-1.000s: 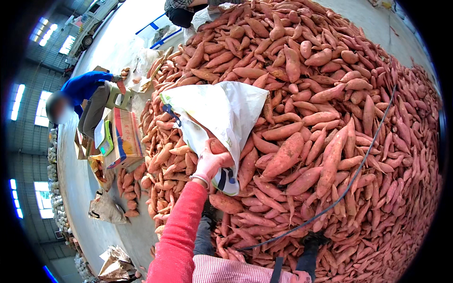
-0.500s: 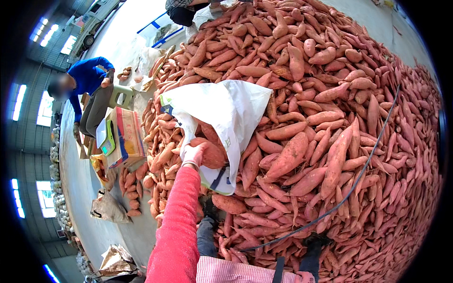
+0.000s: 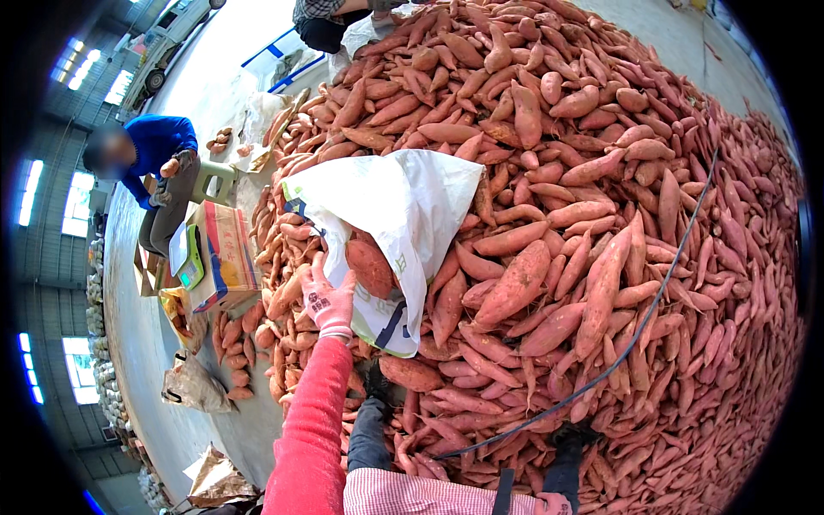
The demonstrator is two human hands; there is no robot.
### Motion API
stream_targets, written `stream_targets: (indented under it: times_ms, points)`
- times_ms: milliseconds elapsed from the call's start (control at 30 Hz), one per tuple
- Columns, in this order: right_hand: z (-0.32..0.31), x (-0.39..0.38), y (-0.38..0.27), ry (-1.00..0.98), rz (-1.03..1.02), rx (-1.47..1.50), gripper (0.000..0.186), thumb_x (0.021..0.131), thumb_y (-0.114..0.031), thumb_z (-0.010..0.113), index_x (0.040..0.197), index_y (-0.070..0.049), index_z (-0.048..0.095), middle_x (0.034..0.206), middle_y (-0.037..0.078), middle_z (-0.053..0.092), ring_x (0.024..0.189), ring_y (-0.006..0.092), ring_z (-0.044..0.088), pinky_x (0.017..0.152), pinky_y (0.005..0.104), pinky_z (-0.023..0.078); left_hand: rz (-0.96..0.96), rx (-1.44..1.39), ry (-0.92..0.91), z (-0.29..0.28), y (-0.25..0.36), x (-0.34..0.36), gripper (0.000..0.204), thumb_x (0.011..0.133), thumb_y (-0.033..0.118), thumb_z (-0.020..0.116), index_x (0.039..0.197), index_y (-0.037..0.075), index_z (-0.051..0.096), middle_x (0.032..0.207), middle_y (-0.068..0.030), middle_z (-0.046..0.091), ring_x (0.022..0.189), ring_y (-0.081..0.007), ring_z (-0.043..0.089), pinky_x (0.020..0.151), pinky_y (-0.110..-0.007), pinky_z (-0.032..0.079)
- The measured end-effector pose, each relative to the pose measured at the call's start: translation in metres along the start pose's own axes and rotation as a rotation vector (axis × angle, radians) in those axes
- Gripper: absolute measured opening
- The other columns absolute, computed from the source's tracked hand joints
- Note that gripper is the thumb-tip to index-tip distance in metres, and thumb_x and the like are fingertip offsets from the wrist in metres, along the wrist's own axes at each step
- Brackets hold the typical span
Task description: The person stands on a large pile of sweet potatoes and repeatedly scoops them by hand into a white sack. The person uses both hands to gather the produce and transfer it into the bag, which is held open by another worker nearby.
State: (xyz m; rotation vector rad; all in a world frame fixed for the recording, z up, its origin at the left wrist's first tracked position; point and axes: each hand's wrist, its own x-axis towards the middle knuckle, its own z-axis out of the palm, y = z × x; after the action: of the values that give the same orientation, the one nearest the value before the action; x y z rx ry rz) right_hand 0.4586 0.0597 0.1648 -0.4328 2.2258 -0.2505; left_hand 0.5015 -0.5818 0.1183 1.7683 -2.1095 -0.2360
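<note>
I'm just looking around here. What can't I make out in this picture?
In the head view:
- What else the white bag holds: its own cloth hides all but the sweet potato at its mouth.
- The right hand: mostly cut off by the lower edge, so its grip can't be told.
- The scale reading: too small.
- The upper worker: cut off by the top edge.
- The blue-clad worker's face: blurred.

beside left fingers (image 3: 318, 268): one white sack (image 3: 425, 193). farther left: one scale (image 3: 190, 270), one stool (image 3: 221, 172). right: sweet potatoes (image 3: 517, 283), uncountable.
</note>
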Motion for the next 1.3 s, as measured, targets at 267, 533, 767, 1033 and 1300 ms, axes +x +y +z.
stream_targets:
  times_ms: [267,533,767,1033,1300]
  points:
    - [0.008,-0.003,0.005,0.003,-0.032,-0.017,0.021,0.088,-0.024,0.061,0.100,-0.011,0.074,0.102,0.012,0.072,0.099,0.0320,0.066,0.090,0.0412,0.052,-0.111,0.339,-0.161,-0.015,-0.067,0.039,0.036,0.095,0.042,0.050,0.099,0.013,0.071,0.101,-0.0159,0.070,0.097,-0.0337,0.066,0.084,-0.048,0.050]
    - [0.023,-0.003,0.023,0.044,-0.099,0.000,0.023,0.083,-0.022,0.068,0.102,-0.010,0.072,0.099,0.013,0.071,0.095,0.0318,0.065,0.083,0.0442,0.051,-0.088,0.087,-0.036,-0.044,-0.053,0.055,0.029,0.092,0.031,0.060,0.093,0.004,0.069,0.097,-0.0171,0.070,0.089,-0.0328,0.065,0.081,-0.043,0.049]
    - [0.006,0.003,0.025,0.152,-0.090,0.101,0.016,0.084,-0.023,0.064,0.090,-0.011,0.071,0.090,0.009,0.070,0.084,0.0295,0.065,0.076,0.0431,0.050,0.191,-0.215,-0.029,-0.050,-0.049,0.056,0.034,0.100,0.022,0.057,0.117,-0.007,0.062,0.115,-0.0193,0.066,0.103,-0.0255,0.062,0.093,-0.036,0.049]
    - [0.011,-0.013,0.034,0.119,-0.011,0.234,0.021,0.088,-0.022,0.063,0.101,-0.008,0.073,0.096,0.009,0.072,0.090,0.0284,0.066,0.081,0.0410,0.053,0.902,-0.494,-0.379,-0.014,0.176,-0.185,0.038,0.097,0.006,0.059,0.133,-0.003,0.050,0.135,-0.0155,0.052,0.123,-0.0294,0.051,0.108,-0.041,0.040]
    - [0.014,-0.025,0.052,0.315,-0.064,0.461,0.021,0.092,-0.023,0.062,0.106,-0.009,0.068,0.092,0.009,0.069,0.087,0.0288,0.065,0.077,0.0415,0.053,1.362,-0.452,-0.896,0.094,0.386,-0.410,0.058,0.083,0.022,0.071,0.135,0.003,0.054,0.139,-0.0212,0.050,0.132,-0.0397,0.044,0.111,-0.051,0.033]
